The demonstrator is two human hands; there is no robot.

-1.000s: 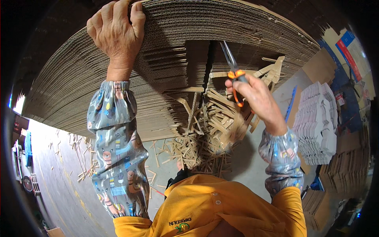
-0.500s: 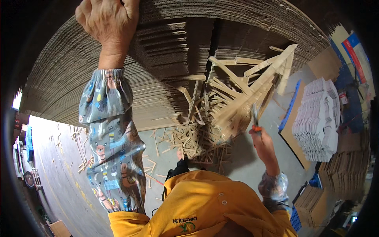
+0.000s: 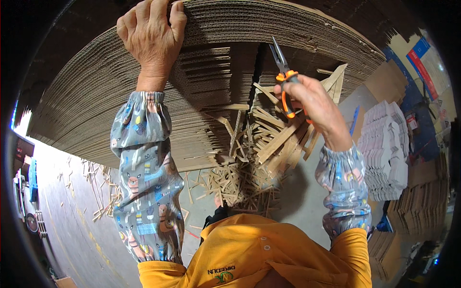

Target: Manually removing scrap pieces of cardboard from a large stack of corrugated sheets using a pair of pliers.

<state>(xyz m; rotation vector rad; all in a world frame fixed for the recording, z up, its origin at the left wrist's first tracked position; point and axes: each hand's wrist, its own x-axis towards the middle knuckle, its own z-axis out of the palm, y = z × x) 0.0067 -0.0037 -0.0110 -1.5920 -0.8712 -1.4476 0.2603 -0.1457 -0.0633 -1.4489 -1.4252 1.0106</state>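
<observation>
A tall stack of corrugated cardboard sheets (image 3: 91,103) fills the upper part of the view, its layered edges facing me. My left hand (image 3: 153,38) is closed over the top edge of this stack at the far left. Long-nose pliers (image 3: 283,72) with orange and black handles are in my right hand (image 3: 319,108). Their jaws are slightly parted and point away from me, in front of a dark vertical gap in the stack. Cut cardboard strips (image 3: 283,137) jut from the stack below the pliers, partly covered by my right hand.
Cardboard scraps (image 3: 240,180) are heaped on the floor (image 3: 79,211) at my feet, with more strewn to the left. To the right stand a stack of white sheets (image 3: 382,149) and brown folded cardboard (image 3: 415,209).
My right hand has raised the pliers from low on the right, up and inward to the stack's gap. My left hand stays on the top edge. The view has shifted slightly.
</observation>
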